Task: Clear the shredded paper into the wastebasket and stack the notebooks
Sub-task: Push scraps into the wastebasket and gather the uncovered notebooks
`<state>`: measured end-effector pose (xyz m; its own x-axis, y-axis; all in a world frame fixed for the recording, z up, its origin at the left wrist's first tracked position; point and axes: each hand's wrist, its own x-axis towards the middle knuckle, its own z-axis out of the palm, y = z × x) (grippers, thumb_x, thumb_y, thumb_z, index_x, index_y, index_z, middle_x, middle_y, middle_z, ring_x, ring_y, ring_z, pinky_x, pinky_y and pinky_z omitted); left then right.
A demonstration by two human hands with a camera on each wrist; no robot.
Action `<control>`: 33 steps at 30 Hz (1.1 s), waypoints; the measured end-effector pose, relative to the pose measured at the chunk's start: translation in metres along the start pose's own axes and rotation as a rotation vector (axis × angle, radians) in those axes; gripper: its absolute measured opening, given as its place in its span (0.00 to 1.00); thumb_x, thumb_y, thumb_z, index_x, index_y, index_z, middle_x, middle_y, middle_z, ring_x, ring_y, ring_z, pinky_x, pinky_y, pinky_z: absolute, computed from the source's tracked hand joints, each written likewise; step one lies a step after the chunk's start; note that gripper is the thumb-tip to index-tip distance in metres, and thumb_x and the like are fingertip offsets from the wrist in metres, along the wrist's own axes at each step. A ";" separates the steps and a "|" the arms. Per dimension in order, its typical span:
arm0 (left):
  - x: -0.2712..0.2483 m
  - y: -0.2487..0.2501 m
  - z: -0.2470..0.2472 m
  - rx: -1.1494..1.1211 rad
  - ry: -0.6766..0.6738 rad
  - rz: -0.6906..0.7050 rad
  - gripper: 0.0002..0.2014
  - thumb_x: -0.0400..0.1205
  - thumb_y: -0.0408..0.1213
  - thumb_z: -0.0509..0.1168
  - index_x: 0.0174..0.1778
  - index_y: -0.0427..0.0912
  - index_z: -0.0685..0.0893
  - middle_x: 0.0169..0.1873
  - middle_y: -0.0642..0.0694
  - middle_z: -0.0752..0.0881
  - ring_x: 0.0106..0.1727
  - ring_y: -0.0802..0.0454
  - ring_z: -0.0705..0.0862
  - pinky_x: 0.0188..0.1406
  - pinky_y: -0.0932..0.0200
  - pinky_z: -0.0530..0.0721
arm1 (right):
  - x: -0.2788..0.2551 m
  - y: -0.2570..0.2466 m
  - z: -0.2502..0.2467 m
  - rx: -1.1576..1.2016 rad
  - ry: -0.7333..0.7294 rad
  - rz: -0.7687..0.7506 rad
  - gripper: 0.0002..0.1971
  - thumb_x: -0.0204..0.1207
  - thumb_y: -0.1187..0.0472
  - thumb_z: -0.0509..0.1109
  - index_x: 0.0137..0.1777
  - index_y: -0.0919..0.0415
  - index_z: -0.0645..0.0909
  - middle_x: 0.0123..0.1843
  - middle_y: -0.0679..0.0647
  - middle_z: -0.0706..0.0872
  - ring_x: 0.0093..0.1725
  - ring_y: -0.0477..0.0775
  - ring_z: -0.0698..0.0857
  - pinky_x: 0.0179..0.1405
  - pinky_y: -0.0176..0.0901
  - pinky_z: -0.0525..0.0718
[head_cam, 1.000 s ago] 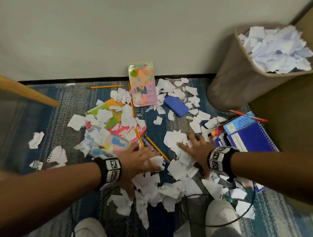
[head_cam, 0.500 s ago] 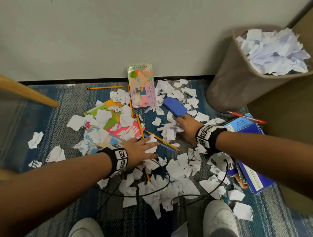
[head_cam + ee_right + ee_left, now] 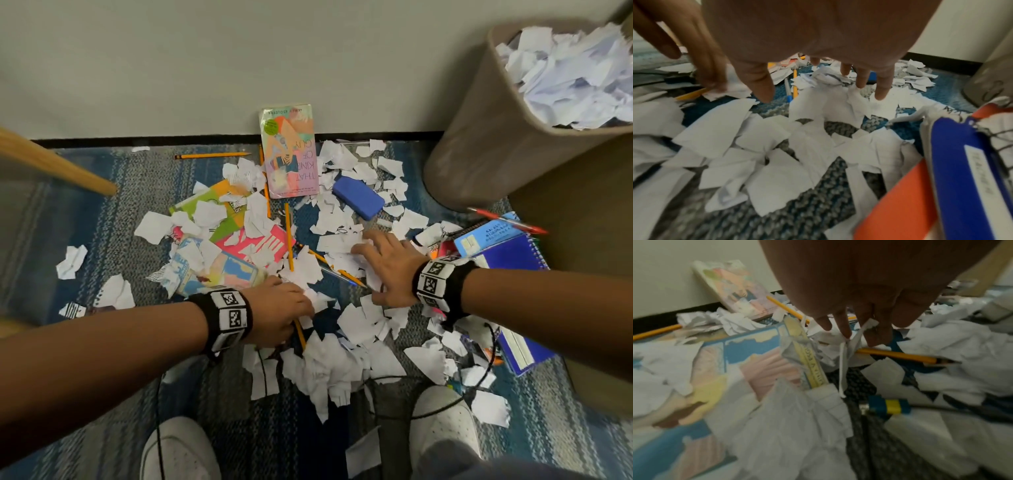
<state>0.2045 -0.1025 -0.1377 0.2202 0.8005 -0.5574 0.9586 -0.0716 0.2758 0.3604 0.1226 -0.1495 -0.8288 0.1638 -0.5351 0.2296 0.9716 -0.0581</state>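
Torn white paper (image 3: 342, 370) litters the rug, heaped thickest near my feet. My left hand (image 3: 305, 301) is beside a pastel notebook (image 3: 219, 270). Its fingers curl down round paper scraps (image 3: 865, 327), right above a pencil (image 3: 900, 356). My right hand (image 3: 373, 253) lies spread and flat on scraps, fingers straight (image 3: 881, 91), holding nothing. Green (image 3: 205, 205) and pink (image 3: 267, 243) notebooks lie half buried at the left. A blue spiral notebook (image 3: 510, 253) lies by my right wrist, also in the right wrist view (image 3: 962, 162). The tan wastebasket (image 3: 479, 144) stands at the far right, piled high with paper.
A paperback (image 3: 291, 154) leans on the wall. A blue eraser (image 3: 358, 197), several pencils (image 3: 289, 236) and a red pen (image 3: 507, 221) lie among the scraps. A wooden leg (image 3: 58, 164) slants in at left. White shoes (image 3: 445, 421) and a black cable (image 3: 486, 370) are near me.
Both hands went forward from the heap by my feet. In the last half second the right hand drew back a little from the blue eraser, and the left hand's fingers curled in on scraps.
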 end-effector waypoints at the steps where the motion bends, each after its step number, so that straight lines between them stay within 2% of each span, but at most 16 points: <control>1: -0.003 -0.001 0.000 0.001 -0.006 0.026 0.21 0.80 0.43 0.58 0.71 0.56 0.75 0.69 0.56 0.77 0.74 0.51 0.67 0.72 0.46 0.60 | 0.001 -0.001 0.002 0.018 -0.016 0.012 0.50 0.63 0.33 0.71 0.81 0.46 0.50 0.82 0.59 0.51 0.79 0.65 0.60 0.70 0.66 0.73; 3: -0.009 -0.003 0.001 0.037 -0.096 0.069 0.16 0.83 0.46 0.54 0.63 0.54 0.82 0.60 0.54 0.84 0.64 0.49 0.77 0.66 0.50 0.69 | 0.005 0.000 0.003 0.049 -0.056 0.034 0.52 0.64 0.32 0.71 0.82 0.46 0.48 0.83 0.58 0.50 0.79 0.66 0.61 0.70 0.66 0.74; 6: -0.016 -0.001 0.001 0.021 -0.283 -0.033 0.15 0.85 0.46 0.54 0.57 0.49 0.84 0.52 0.44 0.87 0.51 0.42 0.84 0.54 0.52 0.82 | 0.016 0.007 -0.006 0.035 -0.089 0.022 0.43 0.69 0.32 0.69 0.80 0.49 0.58 0.78 0.58 0.62 0.71 0.66 0.72 0.65 0.61 0.80; 8: -0.014 -0.003 0.001 0.057 -0.202 -0.081 0.10 0.84 0.42 0.57 0.56 0.45 0.80 0.51 0.43 0.83 0.49 0.42 0.83 0.47 0.49 0.85 | 0.022 0.011 -0.015 0.029 -0.037 0.024 0.39 0.69 0.34 0.70 0.76 0.50 0.62 0.74 0.59 0.65 0.67 0.66 0.75 0.60 0.61 0.83; 10: -0.007 -0.006 0.002 0.049 -0.033 -0.168 0.11 0.82 0.39 0.61 0.59 0.45 0.73 0.55 0.44 0.76 0.53 0.43 0.81 0.44 0.47 0.84 | 0.030 0.013 -0.019 0.027 0.028 0.031 0.42 0.67 0.36 0.73 0.77 0.50 0.60 0.72 0.60 0.62 0.66 0.67 0.73 0.58 0.62 0.83; 12: 0.002 -0.009 0.003 -0.048 0.110 -0.283 0.21 0.80 0.43 0.65 0.67 0.46 0.68 0.64 0.43 0.70 0.60 0.42 0.77 0.50 0.45 0.83 | 0.039 0.012 -0.019 0.013 0.046 0.013 0.49 0.63 0.40 0.77 0.80 0.48 0.53 0.76 0.59 0.57 0.69 0.69 0.70 0.58 0.64 0.83; 13: 0.007 -0.010 0.003 -0.070 0.131 -0.312 0.30 0.79 0.48 0.67 0.73 0.47 0.64 0.71 0.42 0.66 0.66 0.41 0.74 0.58 0.44 0.82 | 0.043 0.010 -0.019 0.012 0.037 0.006 0.53 0.62 0.40 0.78 0.82 0.45 0.50 0.80 0.58 0.53 0.72 0.70 0.68 0.60 0.65 0.83; 15: 0.018 -0.009 0.004 -0.024 0.094 -0.313 0.50 0.71 0.60 0.71 0.82 0.53 0.49 0.82 0.41 0.51 0.76 0.38 0.65 0.70 0.41 0.74 | 0.050 0.004 -0.016 -0.021 -0.019 -0.007 0.57 0.61 0.38 0.78 0.83 0.41 0.44 0.84 0.56 0.45 0.78 0.71 0.60 0.67 0.69 0.77; 17: 0.028 -0.005 0.008 0.065 0.037 -0.317 0.62 0.64 0.67 0.74 0.82 0.57 0.37 0.84 0.43 0.39 0.79 0.37 0.59 0.72 0.36 0.70 | 0.052 -0.005 -0.010 -0.139 -0.085 -0.022 0.59 0.60 0.34 0.77 0.85 0.45 0.43 0.86 0.59 0.45 0.82 0.70 0.54 0.78 0.68 0.63; 19: 0.035 -0.002 0.011 0.118 0.007 -0.354 0.64 0.62 0.66 0.76 0.83 0.56 0.39 0.83 0.42 0.39 0.78 0.35 0.60 0.70 0.36 0.71 | 0.046 -0.010 -0.005 -0.144 -0.103 0.009 0.58 0.60 0.34 0.77 0.85 0.49 0.47 0.84 0.61 0.50 0.80 0.74 0.55 0.79 0.66 0.61; 20: 0.036 -0.001 0.010 0.126 0.001 -0.367 0.61 0.63 0.63 0.77 0.83 0.54 0.44 0.83 0.41 0.42 0.76 0.34 0.63 0.69 0.37 0.73 | 0.042 -0.010 -0.003 -0.115 -0.088 0.026 0.56 0.61 0.35 0.77 0.84 0.50 0.50 0.83 0.61 0.52 0.79 0.74 0.58 0.77 0.66 0.66; 22: 0.036 0.000 0.003 0.110 0.019 -0.356 0.48 0.70 0.49 0.77 0.80 0.51 0.54 0.80 0.38 0.52 0.70 0.33 0.69 0.62 0.40 0.79 | 0.034 -0.003 0.001 -0.059 -0.066 0.045 0.47 0.67 0.41 0.76 0.81 0.50 0.55 0.81 0.60 0.57 0.74 0.71 0.64 0.70 0.64 0.75; 25: 0.031 -0.007 -0.001 0.078 0.016 -0.273 0.27 0.78 0.30 0.67 0.72 0.46 0.67 0.71 0.36 0.63 0.57 0.36 0.78 0.48 0.46 0.82 | 0.020 0.011 0.008 0.016 -0.059 0.051 0.27 0.74 0.53 0.71 0.71 0.51 0.66 0.75 0.58 0.61 0.64 0.66 0.73 0.59 0.59 0.81; 27: 0.026 -0.014 -0.001 0.078 0.009 -0.214 0.19 0.78 0.25 0.63 0.65 0.41 0.73 0.67 0.36 0.67 0.50 0.38 0.82 0.43 0.48 0.81 | 0.011 0.019 0.013 0.081 -0.070 0.044 0.18 0.75 0.58 0.69 0.64 0.53 0.71 0.73 0.56 0.65 0.58 0.63 0.78 0.55 0.54 0.81; 29: 0.023 -0.021 0.000 0.054 0.043 -0.194 0.17 0.79 0.23 0.61 0.62 0.39 0.76 0.69 0.38 0.68 0.51 0.37 0.83 0.44 0.48 0.82 | 0.005 0.025 0.015 0.133 -0.064 0.027 0.14 0.75 0.63 0.68 0.60 0.56 0.74 0.71 0.57 0.69 0.56 0.62 0.81 0.52 0.50 0.81; 33: 0.019 -0.030 -0.012 -0.064 0.245 -0.258 0.14 0.78 0.22 0.60 0.56 0.41 0.79 0.75 0.43 0.65 0.52 0.37 0.83 0.41 0.51 0.79 | -0.001 0.030 0.000 0.172 0.012 0.043 0.07 0.73 0.65 0.66 0.50 0.57 0.77 0.55 0.56 0.78 0.52 0.61 0.81 0.47 0.48 0.80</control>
<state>0.1777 -0.0782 -0.1475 -0.0847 0.9069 -0.4127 0.9620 0.1823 0.2033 0.3680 0.1518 -0.1511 -0.8221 0.2074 -0.5302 0.3477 0.9203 -0.1792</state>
